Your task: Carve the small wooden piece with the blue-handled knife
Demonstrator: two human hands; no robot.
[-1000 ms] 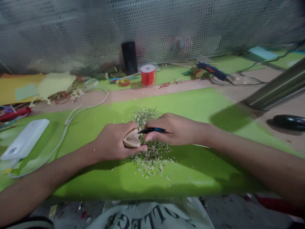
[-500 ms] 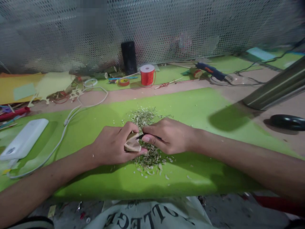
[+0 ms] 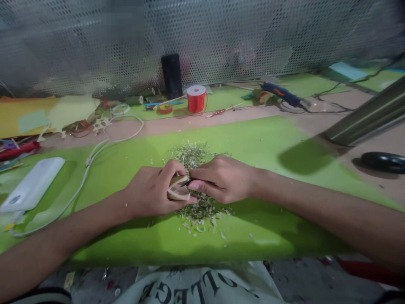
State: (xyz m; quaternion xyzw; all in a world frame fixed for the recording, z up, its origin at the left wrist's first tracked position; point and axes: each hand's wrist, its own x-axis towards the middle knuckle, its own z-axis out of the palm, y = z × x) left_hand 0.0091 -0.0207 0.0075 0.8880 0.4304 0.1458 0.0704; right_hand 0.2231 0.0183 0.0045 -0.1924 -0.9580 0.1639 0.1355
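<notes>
Here, left hand (image 3: 150,190): a hollow pale piece (image 3: 178,191) was held by the fingers.
Right hand (image 3: 223,179): a dark tool (image 3: 187,183) was gripped by the fingers.
Shavings (image 3: 201,211): were scattered beneath.

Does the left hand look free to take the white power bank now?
Probably not: the left hand holds a pale hollow piece, though nothing visible covers the white power bank.

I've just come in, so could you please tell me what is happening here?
A person's left hand grips a pale, hollow piece over a heap of shavings on a green mat. The right hand holds a slim tool, mostly hidden by that hand, its dark end at the piece's open side. A red spool stands beyond them.
</notes>
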